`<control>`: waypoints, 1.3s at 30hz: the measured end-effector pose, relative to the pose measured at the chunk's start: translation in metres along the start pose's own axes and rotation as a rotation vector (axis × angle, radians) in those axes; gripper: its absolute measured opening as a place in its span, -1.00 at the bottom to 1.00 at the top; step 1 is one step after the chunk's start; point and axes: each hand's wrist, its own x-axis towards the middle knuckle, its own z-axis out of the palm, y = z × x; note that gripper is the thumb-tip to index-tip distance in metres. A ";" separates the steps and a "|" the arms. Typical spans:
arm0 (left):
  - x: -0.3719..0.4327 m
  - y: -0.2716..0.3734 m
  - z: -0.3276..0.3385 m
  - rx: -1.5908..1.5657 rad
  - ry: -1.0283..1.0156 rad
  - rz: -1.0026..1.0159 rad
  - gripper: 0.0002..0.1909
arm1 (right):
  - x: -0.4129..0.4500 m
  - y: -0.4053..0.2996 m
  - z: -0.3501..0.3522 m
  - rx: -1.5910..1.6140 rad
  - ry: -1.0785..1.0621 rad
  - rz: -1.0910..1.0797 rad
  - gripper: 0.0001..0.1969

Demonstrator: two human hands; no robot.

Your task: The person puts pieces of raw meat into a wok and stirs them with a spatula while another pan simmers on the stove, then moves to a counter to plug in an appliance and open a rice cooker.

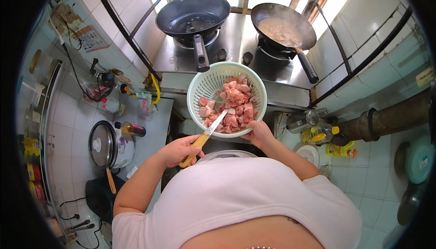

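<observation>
My left hand (186, 151) grips the yellowish handle of a metal-bladed kitchen utensil (217, 122). Its far end rests among chunks of raw pink meat (235, 94), so I cannot tell whether it is a knife or a turner. The meat lies in a pale green plastic colander (192, 95), mostly on the right and near sides. My right hand (260, 133) holds the colander's near right rim. Beyond the colander a black frying pan (194, 14) sits on the left burner, a little liquid in its bottom. On the right burner, a wok (308, 31) of brownish liquid steams.
The pan's handle (201, 53) reaches toward the colander's far rim; the wok's handle (307, 67) points toward me. A black metal rail (332, 41) curves around the stainless steel stove (235, 44). Left stands a lidded pot (124, 146) near a dark bottle (131, 129); right, oil bottles (318, 135).
</observation>
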 end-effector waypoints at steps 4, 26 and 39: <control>-0.016 -0.011 -0.006 0.004 0.033 0.036 -0.50 | 0.010 0.003 0.018 0.006 -0.069 0.075 -0.51; -0.169 0.053 0.007 -0.064 0.539 0.218 -0.43 | 0.046 -0.014 0.118 -0.026 -0.264 0.153 -0.42; -0.061 0.220 -0.078 0.082 0.411 0.276 -0.93 | 0.031 -0.018 0.120 -0.029 -0.113 -0.002 -0.68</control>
